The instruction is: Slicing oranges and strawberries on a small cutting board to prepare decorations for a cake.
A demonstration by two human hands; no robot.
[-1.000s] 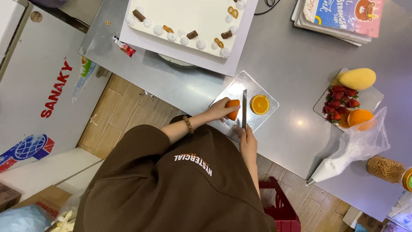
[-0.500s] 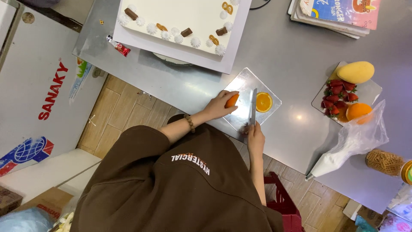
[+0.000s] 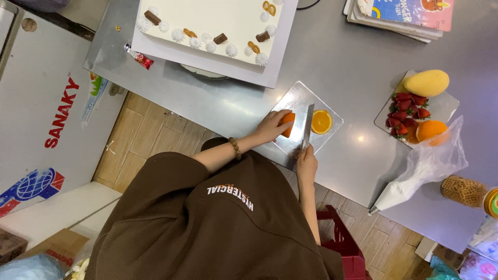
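My left hand [image 3: 271,126], a bead bracelet on its wrist, is closed over an orange half [image 3: 287,125] that rests on a shiny square cutting board [image 3: 296,96]. In my right hand [image 3: 306,162] is a knife [image 3: 308,124], its blade upright on the board between the held half and a cut orange slice [image 3: 321,122] lying flat to the right. Both hands are at the table's near edge.
A white frosted cake [image 3: 212,21] on a white board sits at the far left. To the right are a tray [image 3: 445,106] with strawberries, a mango and an orange, plus a piping bag [image 3: 415,179]. Books [image 3: 399,15] lie far right. A white freezer [image 3: 46,103] stands left.
The knife blade has shifted slightly right, off the held orange half, toward the cut slice. My left hand has adjusted its hold on the half.
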